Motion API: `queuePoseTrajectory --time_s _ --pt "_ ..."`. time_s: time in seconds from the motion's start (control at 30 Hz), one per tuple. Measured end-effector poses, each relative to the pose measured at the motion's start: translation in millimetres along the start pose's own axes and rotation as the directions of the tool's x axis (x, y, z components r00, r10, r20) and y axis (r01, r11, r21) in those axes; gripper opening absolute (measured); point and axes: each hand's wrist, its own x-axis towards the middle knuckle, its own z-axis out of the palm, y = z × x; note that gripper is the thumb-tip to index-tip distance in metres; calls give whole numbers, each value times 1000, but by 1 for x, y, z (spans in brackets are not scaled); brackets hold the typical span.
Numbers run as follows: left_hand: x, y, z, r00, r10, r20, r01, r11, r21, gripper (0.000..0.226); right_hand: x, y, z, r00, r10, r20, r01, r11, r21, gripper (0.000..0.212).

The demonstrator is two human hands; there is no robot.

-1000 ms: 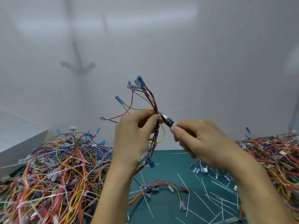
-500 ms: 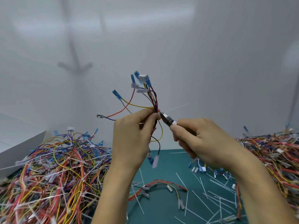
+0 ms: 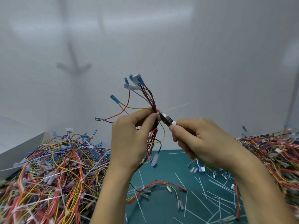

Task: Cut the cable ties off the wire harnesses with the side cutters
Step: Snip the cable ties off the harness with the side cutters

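Left hand holds one wire harness up off the counter, fingers pinched on the bundle so its cable tie faces the blades. Right hand is wrapped tight round the side cutters, nose at the tie just beside the left fingertips, probably lining up a snip. No readable writing.

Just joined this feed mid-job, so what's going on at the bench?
A person's left hand holds a wire harness up, pinching it at a cable tie. The right hand grips the side cutters, tips right at that tie; whether it is cut, I cannot tell. A left pile and a right pile of harnesses lie on the green mat, with loose tie strips between.
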Motion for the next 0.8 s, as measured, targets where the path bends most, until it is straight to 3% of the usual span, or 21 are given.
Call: queuePoseTrajectory --time_s 0.23,0.8 --pt "0 0 1 998 -70 9 70 996 -55 36 0 1 0 1000 -5 6 6 1000 -8 41" --pt "0 1 2 993 -110 34 113 990 -86 40 -1 2 -1 1000 -11 27 12 999 -40 41"
